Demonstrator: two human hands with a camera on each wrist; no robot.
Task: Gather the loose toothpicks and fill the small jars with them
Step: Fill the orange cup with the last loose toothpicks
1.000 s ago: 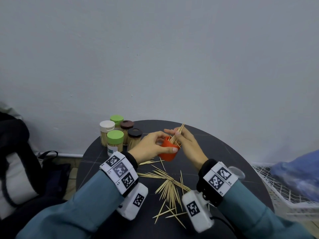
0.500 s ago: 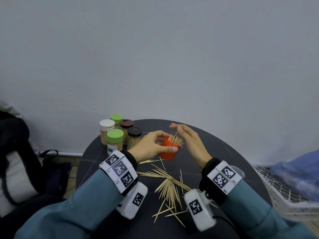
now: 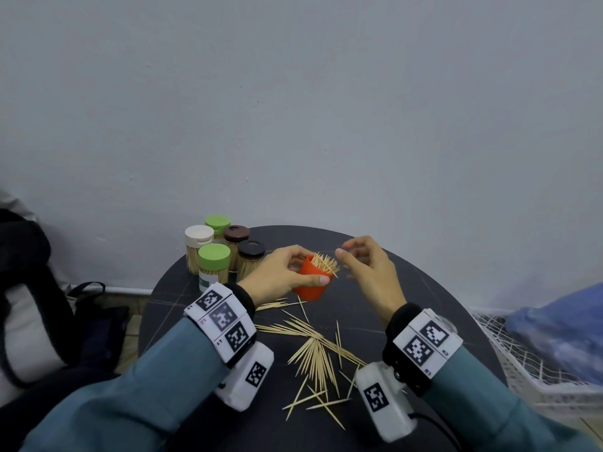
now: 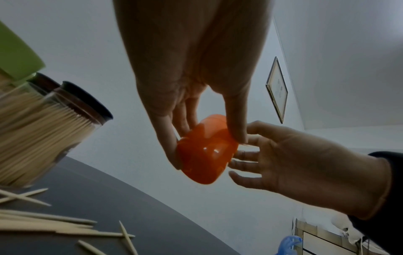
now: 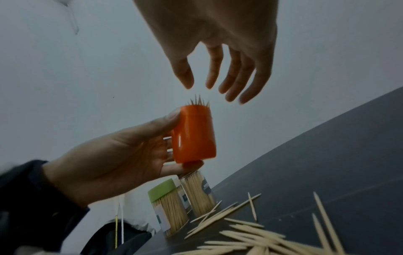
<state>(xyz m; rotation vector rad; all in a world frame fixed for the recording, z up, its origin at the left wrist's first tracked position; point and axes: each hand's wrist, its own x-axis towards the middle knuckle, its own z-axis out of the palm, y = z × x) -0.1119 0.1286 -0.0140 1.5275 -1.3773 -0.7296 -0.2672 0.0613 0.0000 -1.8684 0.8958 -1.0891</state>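
Observation:
My left hand [image 3: 280, 275] grips a small orange jar [image 3: 312, 284] above the round dark table [image 3: 424, 288], thumb on its near side and fingers behind. Toothpick tips [image 3: 324, 263] stick out of its open mouth. The jar [image 5: 193, 136] shows upright in the right wrist view and from below [image 4: 205, 151] in the left wrist view. My right hand [image 3: 365, 265] hovers just right of the jar mouth with fingers loosely spread and nothing in them [image 5: 220, 81]. Loose toothpicks [image 3: 315, 353] lie scattered on the table in front of me.
Several lidded jars full of toothpicks stand at the table's back left: green lid [image 3: 214, 256], white lid [image 3: 199, 234], brown lids [image 3: 250, 250]. A white wire basket [image 3: 528, 370] with blue plastic sits to the right, a dark bag [image 3: 26, 288] to the left.
My right hand let go of the bundle of toothpicks, which now sit in the orange jar, and drew back to the right with fingers spread. The left hand kept the jar steady.

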